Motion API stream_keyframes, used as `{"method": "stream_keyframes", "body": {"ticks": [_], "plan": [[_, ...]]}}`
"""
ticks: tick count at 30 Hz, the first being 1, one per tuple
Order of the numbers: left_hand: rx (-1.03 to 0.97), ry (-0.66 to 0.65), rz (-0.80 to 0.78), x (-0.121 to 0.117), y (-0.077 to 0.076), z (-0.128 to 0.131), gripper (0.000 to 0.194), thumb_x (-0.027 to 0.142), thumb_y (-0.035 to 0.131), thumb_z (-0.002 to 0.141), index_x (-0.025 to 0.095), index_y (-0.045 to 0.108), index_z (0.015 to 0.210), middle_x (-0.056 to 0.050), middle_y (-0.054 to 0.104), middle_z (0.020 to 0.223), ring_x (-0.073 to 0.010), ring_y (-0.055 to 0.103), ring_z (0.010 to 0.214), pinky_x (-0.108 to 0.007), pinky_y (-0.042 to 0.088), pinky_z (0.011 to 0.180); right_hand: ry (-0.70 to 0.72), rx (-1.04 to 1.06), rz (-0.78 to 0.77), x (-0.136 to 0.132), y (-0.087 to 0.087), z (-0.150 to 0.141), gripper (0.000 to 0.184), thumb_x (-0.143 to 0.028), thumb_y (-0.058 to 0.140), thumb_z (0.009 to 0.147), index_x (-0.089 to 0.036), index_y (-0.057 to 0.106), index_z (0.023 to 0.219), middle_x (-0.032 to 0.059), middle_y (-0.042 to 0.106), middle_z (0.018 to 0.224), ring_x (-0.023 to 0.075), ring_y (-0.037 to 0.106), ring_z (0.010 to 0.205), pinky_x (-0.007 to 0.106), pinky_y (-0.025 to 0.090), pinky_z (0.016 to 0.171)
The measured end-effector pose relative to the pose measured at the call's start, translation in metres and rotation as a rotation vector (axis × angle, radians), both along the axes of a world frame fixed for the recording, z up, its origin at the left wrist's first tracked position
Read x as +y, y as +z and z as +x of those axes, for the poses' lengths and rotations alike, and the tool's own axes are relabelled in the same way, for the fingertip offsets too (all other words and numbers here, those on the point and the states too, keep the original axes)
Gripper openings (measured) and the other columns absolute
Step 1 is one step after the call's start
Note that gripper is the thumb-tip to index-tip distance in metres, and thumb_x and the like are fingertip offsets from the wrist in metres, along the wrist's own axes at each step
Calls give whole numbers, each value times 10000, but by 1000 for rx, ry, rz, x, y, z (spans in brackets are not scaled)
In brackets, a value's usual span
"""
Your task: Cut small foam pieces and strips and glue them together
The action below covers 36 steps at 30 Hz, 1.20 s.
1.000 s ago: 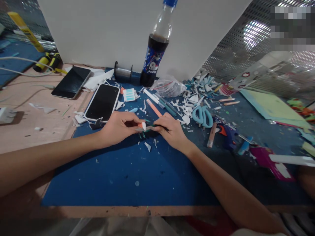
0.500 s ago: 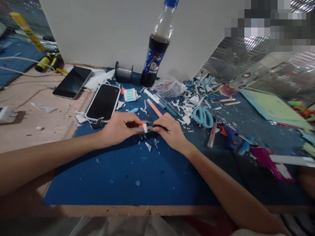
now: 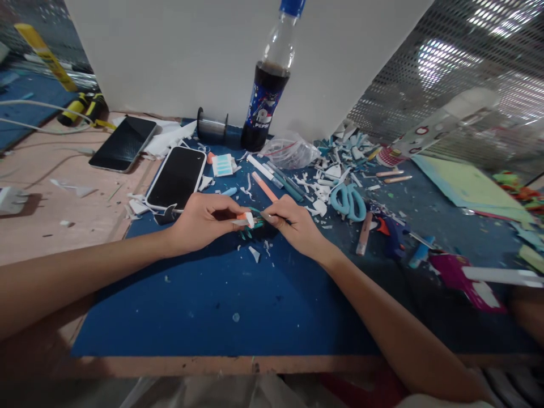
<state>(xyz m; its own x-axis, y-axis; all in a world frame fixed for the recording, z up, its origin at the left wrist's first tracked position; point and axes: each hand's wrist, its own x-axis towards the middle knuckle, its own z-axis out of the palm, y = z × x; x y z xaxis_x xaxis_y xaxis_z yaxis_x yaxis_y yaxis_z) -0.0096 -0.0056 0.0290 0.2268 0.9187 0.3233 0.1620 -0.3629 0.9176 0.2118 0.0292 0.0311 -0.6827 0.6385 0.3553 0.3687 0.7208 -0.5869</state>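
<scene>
My left hand [image 3: 204, 221] pinches a small orange-and-white piece [image 3: 249, 219] between thumb and fingertips, just above the blue mat [image 3: 204, 306]. Close on its right, my right hand [image 3: 293, 224] has its thumb and fingers pressed together on something slim, mostly hidden by the fingers. Small teal bits [image 3: 250, 231] show under and between the fingertips. A white scrap [image 3: 254, 254] lies on the mat just below the hands. Behind them is an orange stick [image 3: 264, 187], with its near end by my right knuckles. A white-cased phone [image 3: 177, 177] lies beyond my left hand.
A Pepsi bottle [image 3: 267, 105] stands at the back beside a wire spool [image 3: 212, 126]. Light-blue scissors [image 3: 348, 202], a glue gun [image 3: 395, 235] and foam scraps [image 3: 335, 164] lie to the right. Coloured sheets [image 3: 463, 184] are farther right, and another phone [image 3: 123, 143] is at left.
My right hand has shifted slightly up at the fingertips, and the dark stick and thin silvery tip seen in it earlier are now mostly hidden. My left hand keeps its pinch.
</scene>
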Motion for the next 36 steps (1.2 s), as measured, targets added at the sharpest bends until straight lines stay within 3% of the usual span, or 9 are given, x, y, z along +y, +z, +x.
{"method": "stream_keyframes", "body": {"ticks": [10, 29, 34, 36], "plan": [[-13, -10, -2, 0, -2, -1, 71, 165, 740, 684, 168, 726, 753, -28, 742, 780, -128, 678, 645, -201, 585, 574, 0, -29, -10, 4, 2, 5, 322, -393, 401, 970, -215, 604, 794, 15, 608, 708, 146, 476, 670, 295, 385, 646], [74, -16, 19, 2, -3, 0, 129, 273, 733, 710, 149, 718, 740, -56, 729, 736, -163, 665, 628, -251, 551, 537, -61, 31, 44, -2, -6, -5, 376, -465, 368, 964, -215, 600, 807, 4, 582, 645, 141, 425, 597, 322, 357, 657], [151, -114, 46, -1, 0, 3, 56, 243, 717, 740, 192, 742, 747, -28, 733, 714, -135, 660, 596, -217, 542, 533, -159, 144, -36, -5, -2, -9, 301, -425, 432, 954, -230, 588, 785, -1, 583, 677, 152, 472, 679, 298, 387, 660], [122, -85, -7, -1, 0, 4, 52, 229, 717, 728, 187, 740, 747, -25, 734, 713, -137, 666, 593, -216, 554, 542, -175, 166, -63, -6, -1, -11, 289, -402, 439, 956, -230, 584, 774, -4, 578, 678, 151, 478, 693, 295, 394, 673]]}}
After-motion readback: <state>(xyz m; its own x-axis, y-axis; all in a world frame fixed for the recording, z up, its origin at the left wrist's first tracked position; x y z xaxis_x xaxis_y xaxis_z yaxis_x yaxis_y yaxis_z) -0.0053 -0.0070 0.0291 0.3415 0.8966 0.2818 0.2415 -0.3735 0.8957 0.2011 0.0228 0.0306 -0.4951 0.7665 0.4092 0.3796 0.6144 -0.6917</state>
